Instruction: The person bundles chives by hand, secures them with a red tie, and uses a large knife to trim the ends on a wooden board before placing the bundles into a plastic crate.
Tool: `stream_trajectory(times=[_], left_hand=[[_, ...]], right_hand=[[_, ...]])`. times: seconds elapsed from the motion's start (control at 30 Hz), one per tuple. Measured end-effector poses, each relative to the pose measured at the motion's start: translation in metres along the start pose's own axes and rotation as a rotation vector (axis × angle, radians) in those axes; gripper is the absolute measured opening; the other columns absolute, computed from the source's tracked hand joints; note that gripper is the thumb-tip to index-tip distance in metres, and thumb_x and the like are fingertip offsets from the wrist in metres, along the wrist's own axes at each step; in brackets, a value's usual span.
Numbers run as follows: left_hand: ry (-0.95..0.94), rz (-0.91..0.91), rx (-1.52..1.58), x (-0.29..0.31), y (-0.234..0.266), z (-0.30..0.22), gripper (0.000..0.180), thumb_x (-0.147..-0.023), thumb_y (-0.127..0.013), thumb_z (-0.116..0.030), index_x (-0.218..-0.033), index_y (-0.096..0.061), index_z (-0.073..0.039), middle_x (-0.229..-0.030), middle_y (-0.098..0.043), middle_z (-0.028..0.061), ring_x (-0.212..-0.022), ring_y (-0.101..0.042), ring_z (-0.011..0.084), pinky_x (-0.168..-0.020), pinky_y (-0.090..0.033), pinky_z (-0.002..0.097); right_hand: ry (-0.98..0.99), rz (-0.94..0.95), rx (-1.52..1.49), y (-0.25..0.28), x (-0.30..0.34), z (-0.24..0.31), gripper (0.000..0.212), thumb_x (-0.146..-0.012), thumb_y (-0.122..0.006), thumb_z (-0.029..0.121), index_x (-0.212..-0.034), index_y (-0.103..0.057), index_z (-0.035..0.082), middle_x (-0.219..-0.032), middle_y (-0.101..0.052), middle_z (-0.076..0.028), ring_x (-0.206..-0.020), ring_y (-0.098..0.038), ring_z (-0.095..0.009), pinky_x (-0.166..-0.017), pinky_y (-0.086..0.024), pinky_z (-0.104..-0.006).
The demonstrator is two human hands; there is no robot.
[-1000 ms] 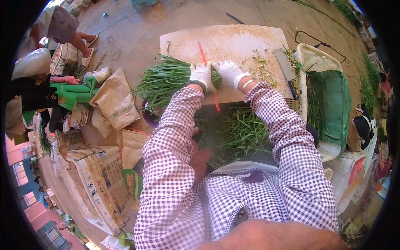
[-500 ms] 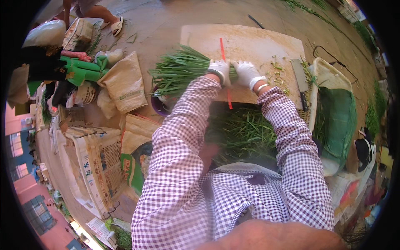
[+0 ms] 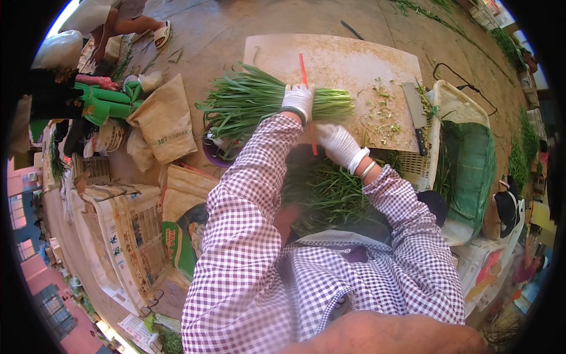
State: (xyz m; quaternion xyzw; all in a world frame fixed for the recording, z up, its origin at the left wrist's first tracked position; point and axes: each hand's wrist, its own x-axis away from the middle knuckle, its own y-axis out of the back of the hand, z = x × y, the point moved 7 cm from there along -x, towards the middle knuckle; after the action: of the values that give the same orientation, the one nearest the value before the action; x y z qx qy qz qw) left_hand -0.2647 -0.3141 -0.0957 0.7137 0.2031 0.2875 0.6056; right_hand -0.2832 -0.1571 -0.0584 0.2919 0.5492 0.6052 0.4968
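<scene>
A bunch of long green garlic chives [image 3: 244,103] lies across a pale, stained board [image 3: 354,59], leaves to the left and pale stem ends to the right. My left hand [image 3: 298,101], in a white glove, is closed over the bunch near its middle and presses it down. Under the bunch runs a red strip [image 3: 303,68], its far end on the board and its near end hanging past the front edge. My gloved right hand [image 3: 341,145] is at that near end, its fingertips closed against the strip. Part of its grip is hidden.
A cleaver [image 3: 414,106] lies at the board's right side beside trimmed scraps [image 3: 386,112]. Below the board are loose greens [image 3: 342,189]. A white crate with green netting [image 3: 466,171] stands right; sacks [image 3: 165,121] and a crate [image 3: 132,236] stand left. Another person's leg [image 3: 138,26] shows far left.
My right hand has left the stem ends and come down to the near end of the red strip, uncovering the pale stems. My left hand stays on the bunch. The view has shifted slightly.
</scene>
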Motion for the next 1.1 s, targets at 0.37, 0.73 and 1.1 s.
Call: stream_trajectory(times=[0.37, 0.73, 1.1], left_hand=[[-0.023, 0.071, 0.054, 0.003, 0.008, 0.003, 0.099, -0.052, -0.087, -0.035, -0.135, -0.041, -0.008, -0.126, -0.052, 0.0220, -0.125, -0.048, 0.0359, -0.109, -0.032, 0.0516], [-0.097, -0.017, 0.031, -0.008, -0.008, 0.007, 0.082, -0.072, -0.076, -0.027, -0.142, -0.038, -0.010, -0.132, -0.051, 0.0180, -0.128, -0.046, 0.0328, -0.108, -0.032, 0.0493], [-0.044, 0.111, 0.010, 0.014, 0.038, -0.008, 0.112, -0.052, -0.085, -0.053, -0.142, -0.038, -0.006, -0.128, -0.052, 0.0197, -0.124, -0.047, 0.0343, -0.108, -0.031, 0.0462]], right_hand=[[0.010, -0.184, -0.078, -0.019, 0.014, -0.008, 0.016, -0.079, -0.064, 0.017, -0.094, -0.066, 0.012, -0.084, -0.060, -0.004, -0.081, -0.060, -0.024, -0.073, -0.050, -0.0360], [-0.350, -0.562, -0.348, 0.026, -0.030, -0.037, 0.013, -0.087, -0.065, 0.019, -0.093, -0.071, 0.009, -0.082, -0.067, -0.010, -0.078, -0.064, -0.028, -0.070, -0.052, -0.0382], [-1.039, -0.730, -0.781, 0.011, 0.049, -0.155, 0.039, -0.099, -0.055, 0.031, -0.130, -0.058, 0.006, -0.106, -0.069, -0.011, -0.097, -0.065, -0.022, -0.088, -0.050, -0.0314]])
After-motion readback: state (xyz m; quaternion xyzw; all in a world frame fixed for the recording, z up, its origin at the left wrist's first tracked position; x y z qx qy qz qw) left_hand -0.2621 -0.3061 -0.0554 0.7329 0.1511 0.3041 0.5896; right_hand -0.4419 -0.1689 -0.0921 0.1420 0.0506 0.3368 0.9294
